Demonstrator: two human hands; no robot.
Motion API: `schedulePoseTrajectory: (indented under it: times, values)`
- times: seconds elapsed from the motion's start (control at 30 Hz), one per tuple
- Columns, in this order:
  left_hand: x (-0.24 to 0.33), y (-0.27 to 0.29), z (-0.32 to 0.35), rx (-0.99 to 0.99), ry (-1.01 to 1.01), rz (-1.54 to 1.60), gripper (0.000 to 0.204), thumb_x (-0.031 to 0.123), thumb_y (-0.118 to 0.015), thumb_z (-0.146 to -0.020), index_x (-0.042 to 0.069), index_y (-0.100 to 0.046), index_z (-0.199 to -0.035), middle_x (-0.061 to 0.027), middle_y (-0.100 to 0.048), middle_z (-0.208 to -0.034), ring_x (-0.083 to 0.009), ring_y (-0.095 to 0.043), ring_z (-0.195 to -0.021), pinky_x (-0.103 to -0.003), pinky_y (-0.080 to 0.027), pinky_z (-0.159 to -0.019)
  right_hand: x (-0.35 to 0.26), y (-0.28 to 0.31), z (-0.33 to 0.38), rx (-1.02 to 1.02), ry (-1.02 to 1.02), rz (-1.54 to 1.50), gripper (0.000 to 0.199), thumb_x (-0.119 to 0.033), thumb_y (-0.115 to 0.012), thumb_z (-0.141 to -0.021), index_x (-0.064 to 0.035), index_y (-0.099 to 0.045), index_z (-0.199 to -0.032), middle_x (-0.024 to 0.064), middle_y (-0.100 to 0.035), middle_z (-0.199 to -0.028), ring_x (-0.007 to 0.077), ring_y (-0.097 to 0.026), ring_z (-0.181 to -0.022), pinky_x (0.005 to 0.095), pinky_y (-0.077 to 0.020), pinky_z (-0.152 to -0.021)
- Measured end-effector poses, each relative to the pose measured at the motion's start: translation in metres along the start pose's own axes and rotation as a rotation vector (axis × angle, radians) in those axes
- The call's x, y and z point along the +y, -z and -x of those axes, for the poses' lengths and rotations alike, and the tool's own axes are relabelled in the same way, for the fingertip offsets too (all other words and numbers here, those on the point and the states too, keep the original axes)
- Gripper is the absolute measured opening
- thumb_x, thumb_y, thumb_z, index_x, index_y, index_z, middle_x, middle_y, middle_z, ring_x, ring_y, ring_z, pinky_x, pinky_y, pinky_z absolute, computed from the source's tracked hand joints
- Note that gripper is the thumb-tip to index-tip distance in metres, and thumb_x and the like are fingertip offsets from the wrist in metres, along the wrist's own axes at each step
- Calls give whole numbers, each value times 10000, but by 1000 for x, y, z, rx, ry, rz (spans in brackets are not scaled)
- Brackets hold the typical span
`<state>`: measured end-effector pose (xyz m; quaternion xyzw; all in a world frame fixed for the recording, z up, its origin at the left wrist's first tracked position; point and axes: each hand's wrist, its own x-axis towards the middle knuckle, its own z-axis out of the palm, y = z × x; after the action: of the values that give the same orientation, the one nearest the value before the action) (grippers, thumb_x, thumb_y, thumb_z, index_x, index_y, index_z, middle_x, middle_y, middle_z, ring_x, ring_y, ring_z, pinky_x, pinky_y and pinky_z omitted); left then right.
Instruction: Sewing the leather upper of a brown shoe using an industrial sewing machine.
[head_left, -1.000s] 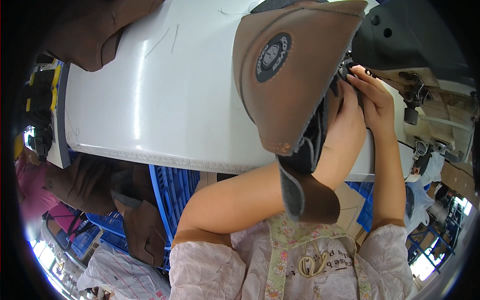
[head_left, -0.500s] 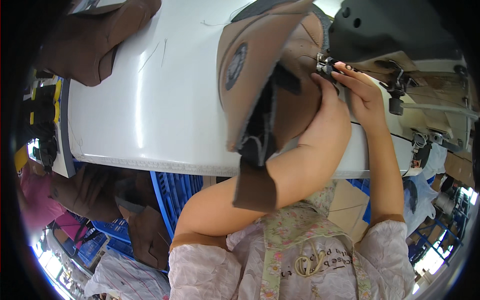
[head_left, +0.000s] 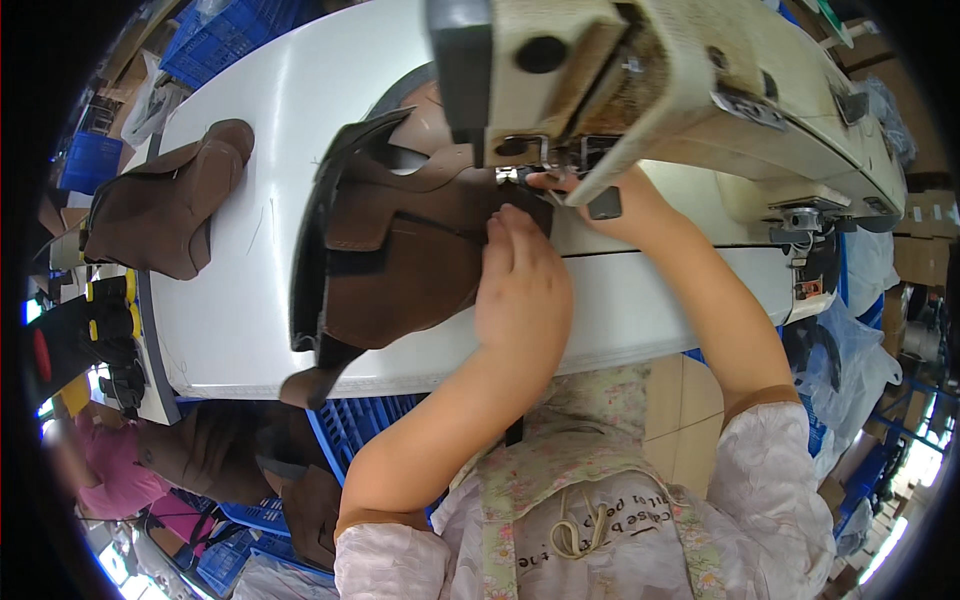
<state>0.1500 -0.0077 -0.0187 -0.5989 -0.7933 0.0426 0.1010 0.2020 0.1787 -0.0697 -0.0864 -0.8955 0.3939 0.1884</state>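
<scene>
One white table [head_left: 230,300] is seen, filling the middle of the view; its near edge bends from 8 o'clock to 3 o'clock. One cream sewing machine [head_left: 700,90] is set across the top, from 12 to 2 o'clock. One brown leather piece with a black border [head_left: 400,250] is laid at centre, flat on the table, its right end pushed under the machine head. A second brown piece [head_left: 165,205] is left at 9 o'clock, well apart from the first. More brown pieces [head_left: 200,450] are piled below the table edge at 7 o'clock, beside blue crates [head_left: 350,425].

Two hands are counted. The left hand [head_left: 520,290] is laid palm down on the right edge of the centre piece, fingers nearly straight and close together, pressing rather than gripping. The right hand [head_left: 610,200] is placed just beyond it at 1 o'clock, under the machine head; its fingertips [head_left: 540,181] touch the piece near the needle area. Whether they pinch it cannot be told.

Bare table is open to the left of the centre piece, and in a narrower strip along the near edge.
</scene>
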Motion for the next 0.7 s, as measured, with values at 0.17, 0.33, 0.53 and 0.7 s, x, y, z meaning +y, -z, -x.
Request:
schedulePoseTrajectory:
  times: [0.17,0.33,0.53,0.7]
  values:
    - [-6,-3,4,79,-66,-69,441,155,-504,-816,-129,-638,-1126,-276,-630,-1198,-355,-564,-1165,-469,-322,-1140,-13,5,2,3,130,215,112,-46,-633,-770,-54,-704,-856,132,-609,-782,344,-618,-734,416,-504,-632]
    - [-20,-10,1,172,-123,-4,434,147,-518,-793,-134,-654,-1095,-268,-649,-1142,-348,-572,-1147,-475,-325,-1147,-27,13,-1,42,177,208,86,-39,-628,-761,-43,-690,-820,120,-604,-821,329,-614,-755,413,-503,-640]
    - [-46,-9,1,209,-195,67,376,131,-552,-756,-89,-682,-1031,-191,-680,-1080,-286,-590,-1106,-429,-367,-1127,-22,11,-1,3,210,258,174,-47,-607,-779,-88,-716,-908,122,-637,-867,330,-622,-800,408,-501,-708]
    - [-59,-7,0,224,-208,177,340,108,-593,-725,-61,-691,-1003,-171,-683,-1067,-266,-594,-1090,-414,-380,-1122,-20,9,4,-53,216,373,340,-26,-538,-856,-161,-752,-1084,108,-718,-1036,323,-667,-943,383,-530,-845]
